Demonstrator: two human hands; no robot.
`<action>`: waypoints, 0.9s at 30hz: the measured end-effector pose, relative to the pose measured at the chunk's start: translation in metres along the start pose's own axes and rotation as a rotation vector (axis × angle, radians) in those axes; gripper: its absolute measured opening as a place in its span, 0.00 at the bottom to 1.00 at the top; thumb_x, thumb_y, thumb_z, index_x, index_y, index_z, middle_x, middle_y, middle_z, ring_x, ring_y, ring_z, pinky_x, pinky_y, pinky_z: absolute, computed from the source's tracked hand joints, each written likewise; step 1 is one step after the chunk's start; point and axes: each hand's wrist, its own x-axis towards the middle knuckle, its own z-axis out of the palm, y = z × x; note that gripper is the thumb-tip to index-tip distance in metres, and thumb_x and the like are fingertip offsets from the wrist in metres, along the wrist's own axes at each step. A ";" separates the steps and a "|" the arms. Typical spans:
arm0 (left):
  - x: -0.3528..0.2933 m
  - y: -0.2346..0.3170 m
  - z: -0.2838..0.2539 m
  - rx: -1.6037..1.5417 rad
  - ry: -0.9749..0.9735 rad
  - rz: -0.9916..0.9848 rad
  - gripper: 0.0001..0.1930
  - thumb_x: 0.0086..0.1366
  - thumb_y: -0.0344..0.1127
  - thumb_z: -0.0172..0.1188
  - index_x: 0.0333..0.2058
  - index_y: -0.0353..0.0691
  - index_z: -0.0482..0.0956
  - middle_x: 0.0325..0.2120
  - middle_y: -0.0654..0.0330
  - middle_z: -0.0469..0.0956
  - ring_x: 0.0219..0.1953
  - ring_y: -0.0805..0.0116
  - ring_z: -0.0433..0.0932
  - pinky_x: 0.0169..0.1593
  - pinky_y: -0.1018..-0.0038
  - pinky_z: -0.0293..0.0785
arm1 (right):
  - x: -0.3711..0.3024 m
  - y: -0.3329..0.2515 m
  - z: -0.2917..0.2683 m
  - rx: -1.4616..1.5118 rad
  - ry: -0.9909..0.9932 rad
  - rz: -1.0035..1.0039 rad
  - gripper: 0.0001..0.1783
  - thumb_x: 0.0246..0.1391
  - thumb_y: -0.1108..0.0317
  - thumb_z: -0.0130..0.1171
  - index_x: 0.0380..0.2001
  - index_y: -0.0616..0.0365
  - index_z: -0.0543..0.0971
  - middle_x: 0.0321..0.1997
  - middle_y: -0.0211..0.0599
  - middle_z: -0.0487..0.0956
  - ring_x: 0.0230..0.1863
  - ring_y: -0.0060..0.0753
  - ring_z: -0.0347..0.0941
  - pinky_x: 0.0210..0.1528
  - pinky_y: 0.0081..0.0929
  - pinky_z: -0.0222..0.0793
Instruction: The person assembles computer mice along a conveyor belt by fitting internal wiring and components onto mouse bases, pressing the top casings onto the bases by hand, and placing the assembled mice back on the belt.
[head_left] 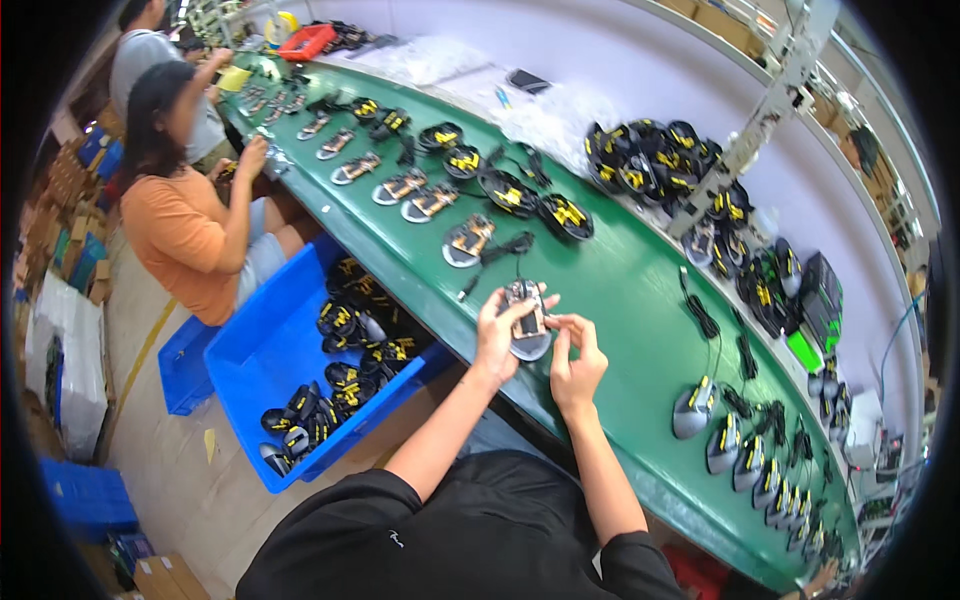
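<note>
An opened computer mouse [530, 322], its circuit board uncovered on a grey base, is held just over the bench's near edge. My left hand [496, 338] grips it from the left, thumb across the board. Close by its right side is my right hand [577, 362], fingers curled and thumb drawn in; whatever they pinch is too small to make out. Just beyond lies another uncovered mouse base [468, 240] with a black cable [508, 247]. Black mouse shells with yellow parts [565, 216] rest farther back on the bench.
Rows of mouse parts run along the green bench [625, 300]. Assembled grey mice [694, 408] line its right side. A pile of black-and-yellow shells [655, 160] sits behind. At lower left, a blue bin [235, 400] holds more mice. A person in orange [185, 230] works at left.
</note>
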 end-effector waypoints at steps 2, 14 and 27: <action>0.000 0.004 0.004 0.054 -0.018 0.023 0.16 0.63 0.23 0.54 0.49 0.30 0.66 0.51 0.45 0.74 0.53 0.48 0.77 0.48 0.61 0.81 | 0.005 0.006 -0.001 0.002 0.026 0.072 0.07 0.58 0.80 0.53 0.40 0.63 0.75 0.37 0.43 0.84 0.40 0.30 0.82 0.44 0.28 0.76; -0.007 0.006 0.005 -0.037 -0.033 -0.047 0.16 0.63 0.25 0.54 0.50 0.32 0.68 0.52 0.45 0.74 0.52 0.47 0.77 0.50 0.57 0.80 | 0.164 0.078 0.020 -0.732 -0.289 -0.285 0.33 0.43 0.58 0.72 0.53 0.57 0.74 0.53 0.51 0.78 0.54 0.53 0.73 0.57 0.40 0.68; -0.003 0.010 0.009 0.120 -0.054 -0.081 0.15 0.64 0.24 0.52 0.49 0.27 0.69 0.51 0.42 0.74 0.50 0.46 0.78 0.50 0.58 0.81 | 0.041 0.045 -0.095 -0.377 -0.005 0.555 0.24 0.55 0.52 0.64 0.47 0.59 0.83 0.45 0.40 0.81 0.38 0.29 0.77 0.40 0.26 0.72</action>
